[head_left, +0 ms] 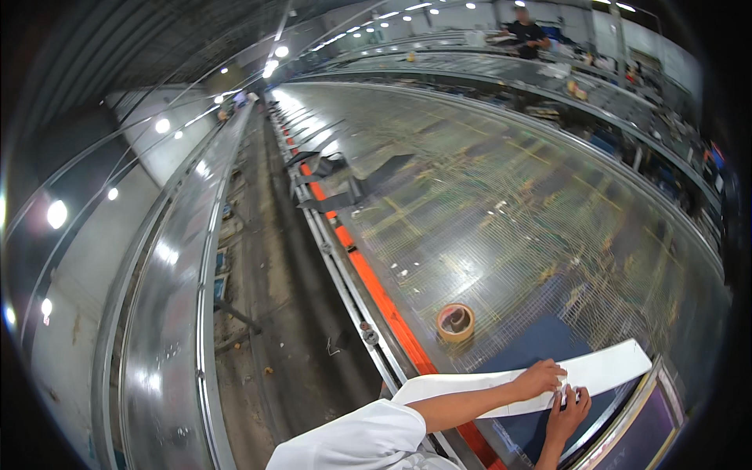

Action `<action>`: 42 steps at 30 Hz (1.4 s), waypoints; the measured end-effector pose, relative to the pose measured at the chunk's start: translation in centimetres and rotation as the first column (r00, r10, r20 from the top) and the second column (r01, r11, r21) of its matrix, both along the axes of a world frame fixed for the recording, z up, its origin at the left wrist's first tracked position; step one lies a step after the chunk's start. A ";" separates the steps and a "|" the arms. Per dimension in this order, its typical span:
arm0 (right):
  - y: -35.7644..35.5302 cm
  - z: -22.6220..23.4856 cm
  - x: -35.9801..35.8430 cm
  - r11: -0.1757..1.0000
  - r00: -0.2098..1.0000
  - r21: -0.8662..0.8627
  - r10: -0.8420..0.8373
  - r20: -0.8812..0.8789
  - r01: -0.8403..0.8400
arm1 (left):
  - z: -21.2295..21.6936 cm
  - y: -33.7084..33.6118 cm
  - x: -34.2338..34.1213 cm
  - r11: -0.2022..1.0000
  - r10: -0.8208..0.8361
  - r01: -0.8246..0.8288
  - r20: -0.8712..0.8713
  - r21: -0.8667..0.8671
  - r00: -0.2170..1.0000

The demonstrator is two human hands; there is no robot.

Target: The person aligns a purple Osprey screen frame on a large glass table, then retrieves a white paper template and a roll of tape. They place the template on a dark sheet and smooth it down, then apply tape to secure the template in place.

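A long white flat piece (607, 370) lies across the near end of the long table, over dark blue fabric (548, 335). My left hand (540, 379) rests on this piece with its fingers bent and closed at the tips. Close against it, my right hand (569, 410) is at the piece's near edge, thumb and fingers curled together. Something small and whitish shows between the fingertips of both hands; its kind cannot be made out. Beyond my left hand stands a brownish tape roll (455, 323) on the tabletop.
A framed printing screen (636, 439) lies at the near right. An orange strip (377, 291) and metal rails run along the table's left edge. Dark strips (352, 190) hang over that edge farther off. Beyond another table stands a person (526, 35). A walkway (274, 313) runs at left.
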State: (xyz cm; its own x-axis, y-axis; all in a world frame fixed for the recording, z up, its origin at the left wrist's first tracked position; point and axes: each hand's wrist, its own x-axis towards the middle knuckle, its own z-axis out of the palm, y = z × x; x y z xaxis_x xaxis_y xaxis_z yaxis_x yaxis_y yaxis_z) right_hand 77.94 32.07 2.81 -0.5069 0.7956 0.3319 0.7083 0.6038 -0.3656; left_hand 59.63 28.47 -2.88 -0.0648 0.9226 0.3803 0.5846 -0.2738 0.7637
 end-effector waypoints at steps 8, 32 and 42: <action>11.0 -7.2 -11.1 0.994 0.975 -0.011 0.107 -0.193 -0.111 | -4.1 7.0 -11.2 0.983 0.182 -0.176 -0.136 0.053 0.974; 16.1 -11.9 -10.5 0.974 0.982 -0.222 0.001 -0.187 -0.043 | -6.1 13.3 -10.8 0.965 0.072 -0.158 -0.370 -0.209 0.926; 16.3 -12.1 -10.4 0.974 0.982 -0.222 0.012 -0.186 -0.054 | -6.2 13.0 -10.9 0.961 0.056 -0.154 -0.386 -0.229 0.921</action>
State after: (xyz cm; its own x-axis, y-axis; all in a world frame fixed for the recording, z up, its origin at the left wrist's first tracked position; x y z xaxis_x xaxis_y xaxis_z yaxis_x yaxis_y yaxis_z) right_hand 67.57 48.41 -9.27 -0.4812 0.8443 0.2357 0.5981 0.5128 -0.6158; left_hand 48.77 41.47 -9.04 -0.0655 0.9859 0.1537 0.8541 -0.0243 0.5196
